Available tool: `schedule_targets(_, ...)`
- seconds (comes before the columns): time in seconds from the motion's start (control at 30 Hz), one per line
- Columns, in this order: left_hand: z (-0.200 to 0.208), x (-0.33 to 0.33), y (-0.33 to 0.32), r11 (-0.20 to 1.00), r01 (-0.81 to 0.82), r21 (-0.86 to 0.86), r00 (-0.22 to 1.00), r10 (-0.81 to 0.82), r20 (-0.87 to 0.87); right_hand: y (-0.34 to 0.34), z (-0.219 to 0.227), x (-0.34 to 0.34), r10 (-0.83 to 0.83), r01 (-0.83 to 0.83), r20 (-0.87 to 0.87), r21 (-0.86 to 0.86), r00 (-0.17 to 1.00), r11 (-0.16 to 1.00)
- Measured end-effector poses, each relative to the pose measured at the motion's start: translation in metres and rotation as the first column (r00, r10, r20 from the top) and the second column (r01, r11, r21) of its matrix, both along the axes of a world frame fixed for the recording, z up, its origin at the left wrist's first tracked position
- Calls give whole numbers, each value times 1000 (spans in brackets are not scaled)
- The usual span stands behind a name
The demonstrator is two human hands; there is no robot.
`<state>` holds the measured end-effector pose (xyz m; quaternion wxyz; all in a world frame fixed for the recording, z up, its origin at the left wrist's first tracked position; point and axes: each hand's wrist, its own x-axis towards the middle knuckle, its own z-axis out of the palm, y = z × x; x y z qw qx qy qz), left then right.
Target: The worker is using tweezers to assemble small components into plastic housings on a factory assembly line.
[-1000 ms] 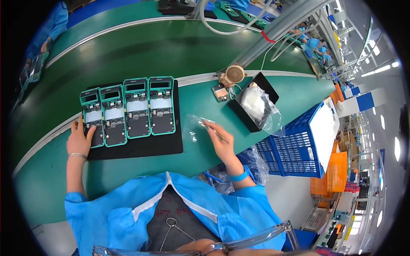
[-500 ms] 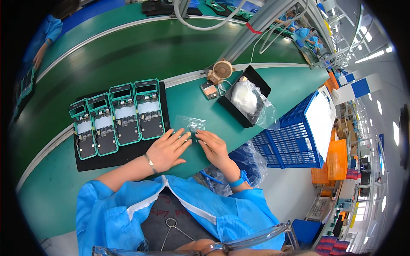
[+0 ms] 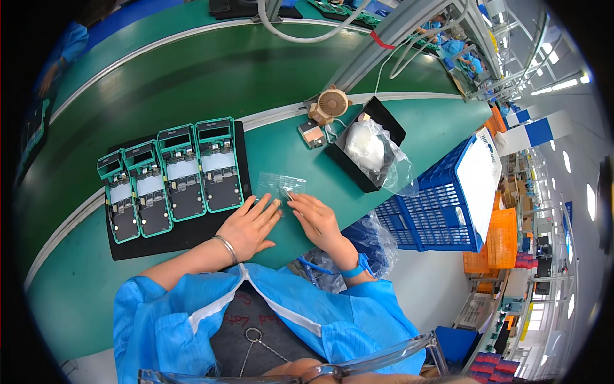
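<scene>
1. A second ago my left hand [image 3: 248,224] was at the leftmost of four green-framed devices [image 3: 182,168]; now it lies close beside my right hand [image 3: 316,219], with the devices off at its 10 o'clock on their black mat [image 3: 147,246]
2. Since half a second ago, both hands hold nearly the same spots
3. The clear film sheet [image 3: 272,182] lies on the green bench [image 3: 332,185], at 1 o'clock from my left hand and between 10 and 11 o'clock from my right
4. My left hand rests palm down, fingers loosely spread, tips at the sheet's near edge; whether they press on it, I cannot tell
5. My right thumb and forefinger pinch a thin metal tool [image 3: 285,193], its point reaching toward the sheet at 10 o'clock
</scene>
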<state>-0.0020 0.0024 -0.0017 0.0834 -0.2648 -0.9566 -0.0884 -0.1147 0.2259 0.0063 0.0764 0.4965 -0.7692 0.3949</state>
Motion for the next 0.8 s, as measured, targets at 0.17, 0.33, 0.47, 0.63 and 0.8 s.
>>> schedule_targets(0.17,-1,0,1,1000,-4,13,1000,4,4,7,-2,5,-4,4,-4,25,1000,1000)
schedule_targets(0.33,-1,-1,-1,1000,0,15,1000,0,1,7,-2,6,-6,6,-22,23,1000,1000)
schedule_targets(0.47,-2,0,-2,999,2,34,1000,-1,-15,5,-3,2,39,-28,-150,70,988,997)
schedule_targets(0.63,-1,3,-2,986,0,168,997,12,-72,-25,15,-16,95,-88,-185,45,978,995)
schedule_targets(0.8,29,6,-51,949,-146,280,908,241,-343,-80,24,-28,246,-244,-164,29,955,969)
